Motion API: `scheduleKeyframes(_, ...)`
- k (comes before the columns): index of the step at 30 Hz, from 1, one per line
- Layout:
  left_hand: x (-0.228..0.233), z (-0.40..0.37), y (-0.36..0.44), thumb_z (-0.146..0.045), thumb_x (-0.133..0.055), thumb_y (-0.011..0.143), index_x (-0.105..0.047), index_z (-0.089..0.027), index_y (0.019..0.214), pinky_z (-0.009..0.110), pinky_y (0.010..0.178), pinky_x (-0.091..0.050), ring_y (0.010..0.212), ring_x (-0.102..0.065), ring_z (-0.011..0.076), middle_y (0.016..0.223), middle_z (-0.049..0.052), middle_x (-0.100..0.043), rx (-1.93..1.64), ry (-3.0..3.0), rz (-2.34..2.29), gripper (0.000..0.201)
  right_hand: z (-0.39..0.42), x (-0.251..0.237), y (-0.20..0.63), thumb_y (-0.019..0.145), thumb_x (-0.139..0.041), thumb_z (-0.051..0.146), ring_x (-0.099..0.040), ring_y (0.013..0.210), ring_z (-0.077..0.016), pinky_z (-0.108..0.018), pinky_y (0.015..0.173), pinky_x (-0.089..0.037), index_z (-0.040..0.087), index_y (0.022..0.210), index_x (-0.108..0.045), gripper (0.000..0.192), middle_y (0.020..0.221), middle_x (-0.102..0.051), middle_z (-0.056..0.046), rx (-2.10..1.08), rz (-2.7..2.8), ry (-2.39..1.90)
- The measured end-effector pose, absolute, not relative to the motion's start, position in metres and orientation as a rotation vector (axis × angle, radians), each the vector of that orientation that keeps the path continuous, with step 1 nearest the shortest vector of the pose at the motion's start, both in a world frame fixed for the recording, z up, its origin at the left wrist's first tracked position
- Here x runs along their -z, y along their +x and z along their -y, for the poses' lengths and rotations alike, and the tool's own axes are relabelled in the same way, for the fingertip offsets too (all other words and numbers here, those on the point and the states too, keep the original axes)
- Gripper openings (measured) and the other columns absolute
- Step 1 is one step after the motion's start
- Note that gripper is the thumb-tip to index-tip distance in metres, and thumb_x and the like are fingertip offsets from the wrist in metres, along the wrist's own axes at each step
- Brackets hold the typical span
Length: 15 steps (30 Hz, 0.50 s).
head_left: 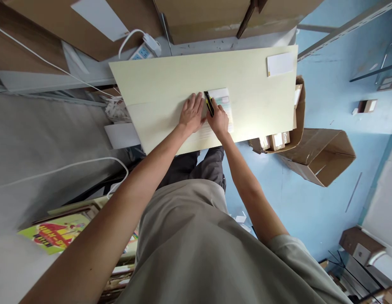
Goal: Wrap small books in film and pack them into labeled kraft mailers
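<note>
My right hand (219, 121) is closed around a black and yellow utility knife (209, 101), its front end pointing away from me. Under that hand lies a white sheet with pale coloured print (220, 93), partly hidden by my fingers. Just left of the knife, my left hand (191, 113) presses flat with fingers stretched out, beside or on the sheet's left edge. Both hands work over a large cream board (158, 86). Whether the blade touches the sheet cannot be made out.
A small white pad (281, 64) lies at the board's far right. Cardboard boxes (208, 19) and a power strip (142, 52) stand behind the board. To the right, an open carton (322, 154) sits on the blue floor. A white cable (63, 169) crosses the left.
</note>
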<state>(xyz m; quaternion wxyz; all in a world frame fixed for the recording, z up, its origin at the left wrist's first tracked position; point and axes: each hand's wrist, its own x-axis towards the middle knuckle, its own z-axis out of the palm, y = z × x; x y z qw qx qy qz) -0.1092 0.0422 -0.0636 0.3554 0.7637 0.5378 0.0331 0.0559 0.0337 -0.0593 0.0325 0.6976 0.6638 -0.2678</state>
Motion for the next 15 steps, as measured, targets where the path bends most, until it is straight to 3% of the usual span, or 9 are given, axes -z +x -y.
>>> scheduleKeyframes(11,0.061,-0.043,-0.105,-0.055,-0.046,0.113,-0.016,-0.015,0.191,0.068,0.15,-0.011,0.186,-0.005,0.0392,0.198,0.014,-0.015,-0.095,1.958,-1.396,0.092,-0.024,0.032,0.051,0.122,-0.03,0.029,-0.073,0.115,-0.03,-0.04,0.096,-0.061,0.018,0.187,-0.032,0.067,0.156,-0.069,-0.021,0.766,-1.973,2.066)
scheduleKeyframes(15,0.058,-0.042,-0.104,-0.055,-0.045,0.113,-0.018,-0.014,0.191,0.068,0.15,-0.01,0.186,-0.005,0.0397,0.198,0.015,-0.014,-0.085,1.946,-1.405,0.092,-0.015,0.035,0.052,0.122,-0.031,0.031,-0.073,0.114,-0.03,-0.041,0.096,-0.061,0.025,0.19,-0.026,0.069,0.154,-0.068,-0.019,0.747,-1.966,2.054)
